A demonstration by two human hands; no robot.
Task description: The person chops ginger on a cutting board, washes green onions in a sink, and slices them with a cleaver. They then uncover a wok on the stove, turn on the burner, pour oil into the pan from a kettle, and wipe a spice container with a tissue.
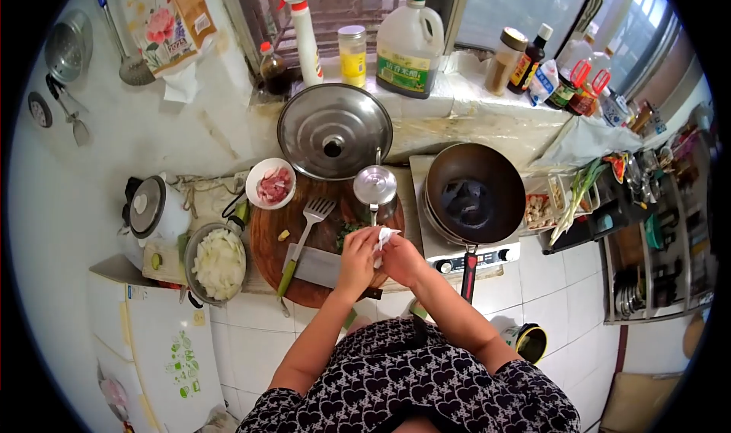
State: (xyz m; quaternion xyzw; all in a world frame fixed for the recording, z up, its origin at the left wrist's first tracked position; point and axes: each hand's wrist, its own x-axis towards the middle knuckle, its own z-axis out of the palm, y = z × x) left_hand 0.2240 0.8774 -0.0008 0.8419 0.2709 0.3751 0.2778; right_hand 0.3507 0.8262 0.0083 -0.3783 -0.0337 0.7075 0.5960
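Note:
Both hands meet over the front right of the round wooden cutting board (263, 239). A crumpled white tissue (385, 236) is pinched between my left hand (358, 256) and my right hand (403, 262). Just beyond them stands a small metal pot (375, 185) with a shiny round top. Chopped green herbs (349, 233) lie beside my left hand. A slotted spatula (312, 214) with a green handle rests across the blade of a cleaver (316, 268). My left wrist partly covers the cleaver. Some of the fingers are hidden behind the tissue.
Right of the board, a dark wok (476, 193) sits on a stove (487, 255), its handle pointing toward me. A bowl of raw meat (274, 185), a pan of chopped white vegetable (218, 264) and a large lid (335, 121) surround the board. Bottles (411, 48) line the sill.

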